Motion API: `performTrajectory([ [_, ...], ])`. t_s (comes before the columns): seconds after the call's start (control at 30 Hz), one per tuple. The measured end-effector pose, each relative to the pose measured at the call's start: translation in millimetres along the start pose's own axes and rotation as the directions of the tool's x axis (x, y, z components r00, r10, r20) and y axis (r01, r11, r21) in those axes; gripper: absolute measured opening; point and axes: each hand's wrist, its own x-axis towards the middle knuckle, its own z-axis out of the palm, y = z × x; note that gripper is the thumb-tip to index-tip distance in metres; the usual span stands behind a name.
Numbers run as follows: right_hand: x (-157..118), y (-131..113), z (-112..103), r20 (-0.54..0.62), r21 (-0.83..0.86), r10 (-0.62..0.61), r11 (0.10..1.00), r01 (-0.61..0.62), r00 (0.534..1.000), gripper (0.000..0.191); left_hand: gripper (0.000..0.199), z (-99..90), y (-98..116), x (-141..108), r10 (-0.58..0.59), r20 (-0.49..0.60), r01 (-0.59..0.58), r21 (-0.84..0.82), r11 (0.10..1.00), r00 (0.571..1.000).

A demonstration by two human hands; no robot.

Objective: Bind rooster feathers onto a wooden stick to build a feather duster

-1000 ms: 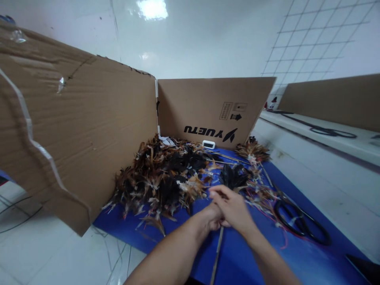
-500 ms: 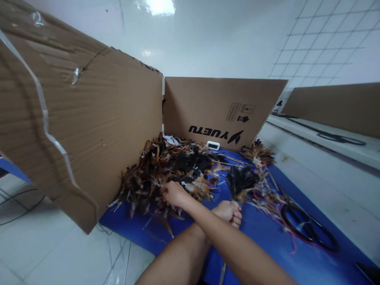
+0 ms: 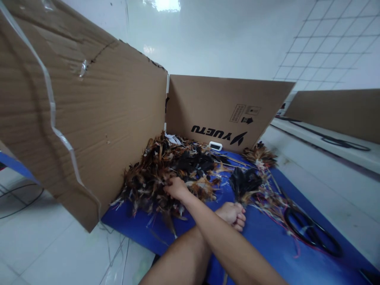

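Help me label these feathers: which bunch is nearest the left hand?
The black bunch, which meets the left hand; the brown bunch by the printed cardboard and the mixed pile lie farther off.

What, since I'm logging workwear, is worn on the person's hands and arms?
The left hand and right hand wear no gloves. The visible forearms are bare: no sleeves, watches, cables or clear markings show. The fingers are slim and partly hidden, so I can't rule out rings.

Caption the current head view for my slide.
Arms crossed, the right hand touches the feather pile while the left hand grips a black feather bunch.
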Motion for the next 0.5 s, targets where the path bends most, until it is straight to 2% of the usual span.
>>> performTrajectory([
  [0.1,-5.5,3.4,-7.8,-0.009,0.145,-0.023,0.989,0.024,1.000,0.010,0.016,0.6,-0.7,-0.2,-0.039,-0.003,0.039,0.054,0.998,0.999],
  [0.2,-14.3,3.1,-19.6,-0.013,0.279,-0.057,0.958,0.058,0.998,0.008,0.014,2.5,0.2,-2.5,-0.027,-0.028,0.029,0.084,0.996,0.999],
  [0.37,-28.5,7.2,-42.3,-0.006,0.602,-0.087,0.795,0.073,0.996,0.015,0.014,4.6,0.8,-0.3,0.012,-0.105,-0.001,0.108,0.994,0.994],
  [0.5,-39.2,16.3,-58.4,0.000,0.666,-0.099,0.742,0.074,0.995,0.019,0.014,1.8,-0.6,2.9,0.074,-0.129,-0.061,0.104,0.993,0.989],
])
